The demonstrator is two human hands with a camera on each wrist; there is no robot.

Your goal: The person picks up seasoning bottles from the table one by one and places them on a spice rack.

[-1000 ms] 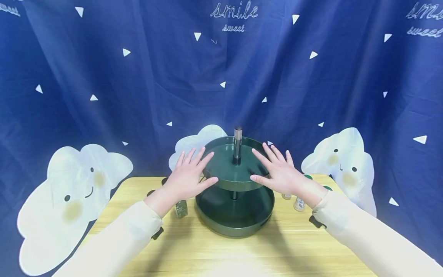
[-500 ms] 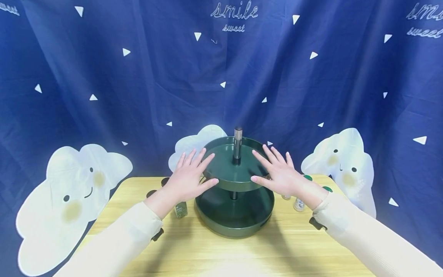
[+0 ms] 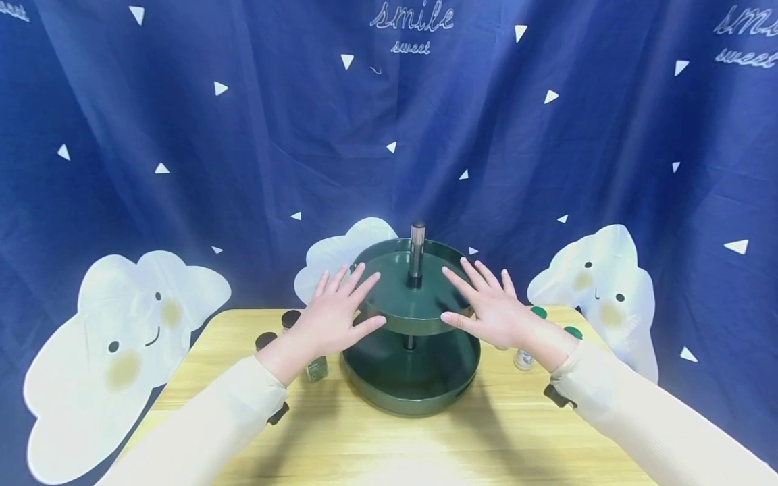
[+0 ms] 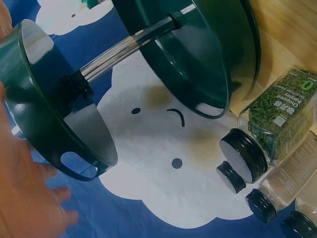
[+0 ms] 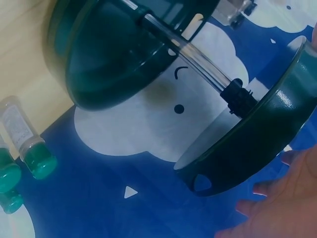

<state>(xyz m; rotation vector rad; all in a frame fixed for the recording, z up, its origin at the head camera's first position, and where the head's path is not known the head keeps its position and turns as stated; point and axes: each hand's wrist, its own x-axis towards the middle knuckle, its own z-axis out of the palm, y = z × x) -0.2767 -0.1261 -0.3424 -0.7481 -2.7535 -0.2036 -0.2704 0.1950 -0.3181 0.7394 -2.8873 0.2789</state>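
Observation:
A dark green two-tier round tray stand (image 3: pixel 410 395) stands upright on the table, with a clear post rising through the middle of its upper tray. My left hand (image 3: pixel 331 314) is spread flat at the left of the upper tray, fingers straight and apart. Mirroring it, my right hand (image 3: pixel 495 314) spreads at the tray's right side, thumb near the front rim. Neither hand grips anything. In the left wrist view a jar of green chopped herbs (image 4: pixel 280 111) with a black lid stands near the lower tray. Green-capped bottles (image 5: pixel 27 134) show in the right wrist view.
Several black-lidded jars (image 3: pixel 290 318) stand left of the stand, partly behind my left hand. Right of it, green-capped bottles (image 3: pixel 524 359) are partly hidden by my right hand and wrist. The wooden table (image 3: pixel 395 445) ends before a blue curtain (image 3: pixel 304 135) with cloud shapes.
Both hands keep nearly the same pose over the stand; they shift down very slightly. The stand, jars and bottles stay in place.

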